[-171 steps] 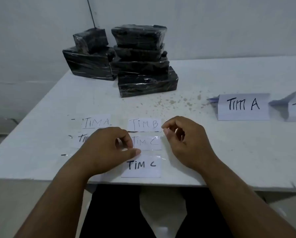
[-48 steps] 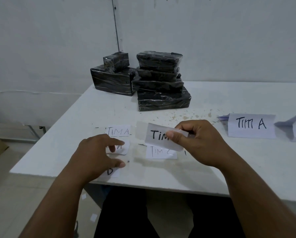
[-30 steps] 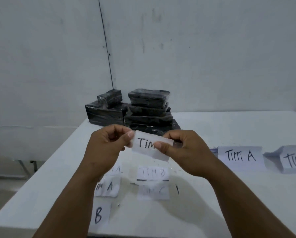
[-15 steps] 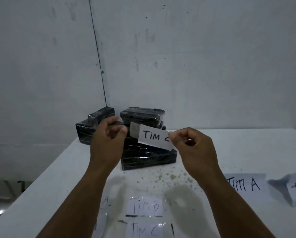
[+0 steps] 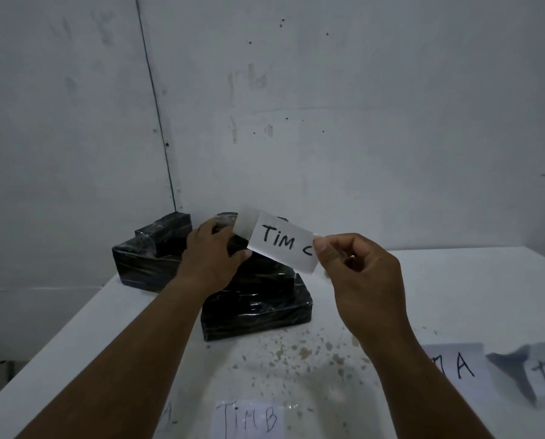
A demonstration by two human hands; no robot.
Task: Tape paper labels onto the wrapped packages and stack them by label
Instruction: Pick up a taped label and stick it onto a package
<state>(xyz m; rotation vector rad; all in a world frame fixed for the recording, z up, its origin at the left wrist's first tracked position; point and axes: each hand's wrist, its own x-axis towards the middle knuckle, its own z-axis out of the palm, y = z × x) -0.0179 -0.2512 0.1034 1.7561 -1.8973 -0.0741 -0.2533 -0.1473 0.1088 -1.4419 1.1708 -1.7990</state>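
Pinching one label, right hand; left hand grips stacked package.

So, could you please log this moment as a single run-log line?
right hand: pinches TIM C label | left hand: grips top wrapped package | label: not yet stuck

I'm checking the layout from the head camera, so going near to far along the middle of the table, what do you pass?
TIM B label → brown speckles → tall stack of black wrapped packages, with the left hand gripping its top package → wall.
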